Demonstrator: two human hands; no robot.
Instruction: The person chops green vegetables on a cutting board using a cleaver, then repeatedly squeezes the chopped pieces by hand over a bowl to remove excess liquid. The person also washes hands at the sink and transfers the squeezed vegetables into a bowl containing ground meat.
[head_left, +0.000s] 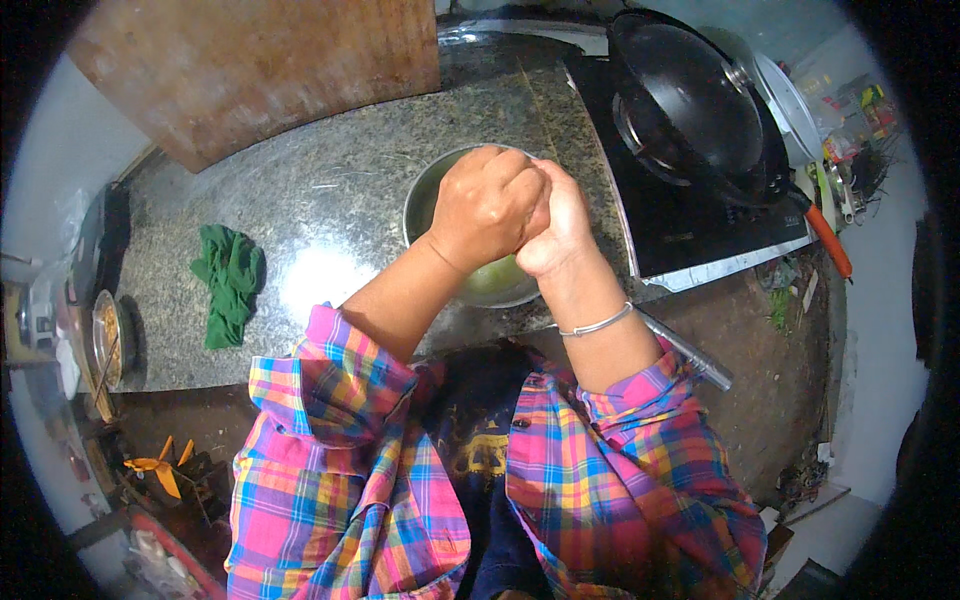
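Observation:
My left hand (489, 201) and my right hand (561, 214) are clasped tightly together, fingers curled in. They are over a round metal pot (424, 196), whose long metal handle (690, 351) runs past my right forearm. Anything inside the clasp is hidden from view. Below my wrists, something pale green (496, 276) shows in the pot; I cannot tell whether it is liquid or solid. My right wrist wears a silver bangle (598, 322).
A crumpled green cloth (227, 285) lies left on the speckled stone countertop (330, 202). Behind it leans a large wooden board (270, 67). To the right, a black wok (690, 105) with an orange handle (831, 241) rests on a cooktop (720, 240). A bowl with chopsticks (111, 341) stands far left.

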